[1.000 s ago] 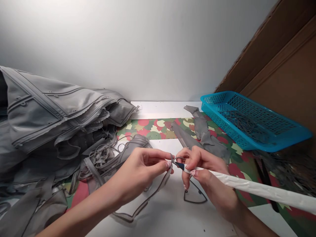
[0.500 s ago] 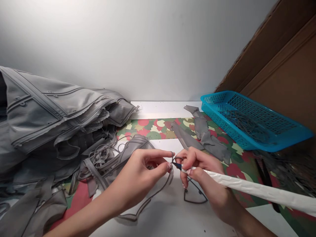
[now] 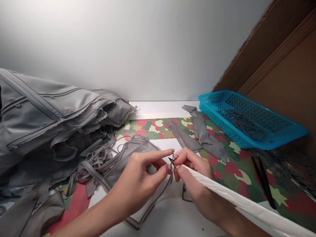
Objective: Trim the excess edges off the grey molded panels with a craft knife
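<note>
My left hand pinches a thin grey strip between thumb and index finger. In my right hand is a long white-wrapped tool with a dark pointed tip. That tip crosses the strip right beside the left fingertips, and the two hands almost touch. Beneath them, a grey sheet piece with dark-edged lines lies on the white surface, partly covered by my left hand and forearm. Part of a dark thin outline shows below my right hand.
Grey seamed sheets are heaped on the left, near tangled grey cords. Grey scraps lie on the patterned cover. A blue basket holds thin strips at right, beside black tweezers and a cardboard panel.
My right hand has moved left, bringing the tool's tip across the strip at my left fingers. The dark outline below it is now mostly hidden. The view has shifted slightly.
</note>
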`<state>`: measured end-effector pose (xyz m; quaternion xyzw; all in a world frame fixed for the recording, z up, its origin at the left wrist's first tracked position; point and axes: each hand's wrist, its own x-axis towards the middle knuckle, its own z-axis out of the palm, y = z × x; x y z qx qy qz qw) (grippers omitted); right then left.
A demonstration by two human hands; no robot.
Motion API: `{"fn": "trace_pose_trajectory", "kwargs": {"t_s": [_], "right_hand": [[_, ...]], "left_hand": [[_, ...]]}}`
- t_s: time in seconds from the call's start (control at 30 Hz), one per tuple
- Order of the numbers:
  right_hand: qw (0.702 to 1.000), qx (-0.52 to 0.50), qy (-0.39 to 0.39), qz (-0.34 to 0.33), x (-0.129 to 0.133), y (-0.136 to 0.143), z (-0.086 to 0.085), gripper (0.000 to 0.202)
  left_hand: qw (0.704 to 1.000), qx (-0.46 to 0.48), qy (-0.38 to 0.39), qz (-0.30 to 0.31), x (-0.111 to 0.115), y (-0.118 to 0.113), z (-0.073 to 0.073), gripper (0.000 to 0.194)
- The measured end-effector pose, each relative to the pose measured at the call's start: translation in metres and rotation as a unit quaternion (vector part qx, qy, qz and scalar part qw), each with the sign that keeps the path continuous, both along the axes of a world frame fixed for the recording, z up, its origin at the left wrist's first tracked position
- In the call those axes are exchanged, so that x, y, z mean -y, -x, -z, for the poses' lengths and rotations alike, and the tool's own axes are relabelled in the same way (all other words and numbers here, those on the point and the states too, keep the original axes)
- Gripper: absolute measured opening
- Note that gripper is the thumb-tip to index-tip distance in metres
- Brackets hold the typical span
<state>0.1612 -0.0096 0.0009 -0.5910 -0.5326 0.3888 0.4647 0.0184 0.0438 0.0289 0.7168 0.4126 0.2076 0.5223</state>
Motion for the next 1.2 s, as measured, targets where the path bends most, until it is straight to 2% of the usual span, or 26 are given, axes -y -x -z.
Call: {"fn": "trace_pose_trajectory", "kwargs": {"t_s": [0.13, 0.33, 0.6, 0.73, 0.83, 0.93, 1.07, 1.2], "right_hand": [[1.000, 0.016, -0.014, 0.022, -0.001, 0.002, 0.000, 0.011], [0.997, 0.042, 0.014, 0.060, -0.001, 0.006, -0.005, 0.011], [0.979, 0.182, -0.073, 0.054, -0.001, 0.004, 0.001, 0.012], [0.977, 0.192, -0.049, 0.081, -0.004, 0.002, -0.001, 0.012], [0.985, 0.133, 0.003, 0.107, -0.007, 0.000, -0.005, 0.011], [0.997, 0.006, 0.017, 0.078, -0.007, -0.002, -0.007, 0.011], [0.986, -0.161, -0.039, 0.024, -0.003, -0.004, -0.004, 0.007], [0.960, -0.268, -0.080, -0.002, -0.002, -0.005, 0.000, 0.005]], "left_hand": [[0.999, 0.012, 0.034, -0.013, 0.001, 0.000, 0.002, 0.041], [0.996, 0.028, 0.079, -0.018, 0.001, -0.001, 0.003, 0.044], [0.986, 0.061, 0.157, -0.013, 0.000, -0.002, -0.001, 0.051], [0.975, 0.076, 0.209, -0.001, 0.000, -0.001, -0.008, 0.056], [0.971, 0.093, 0.218, 0.007, -0.004, 0.002, -0.016, 0.057], [0.983, 0.086, 0.159, -0.014, -0.012, 0.006, -0.018, 0.048], [0.996, -0.036, -0.007, -0.080, -0.031, 0.015, -0.013, 0.033], [0.954, -0.164, -0.196, -0.157, -0.053, 0.030, -0.007, 0.020]]}}
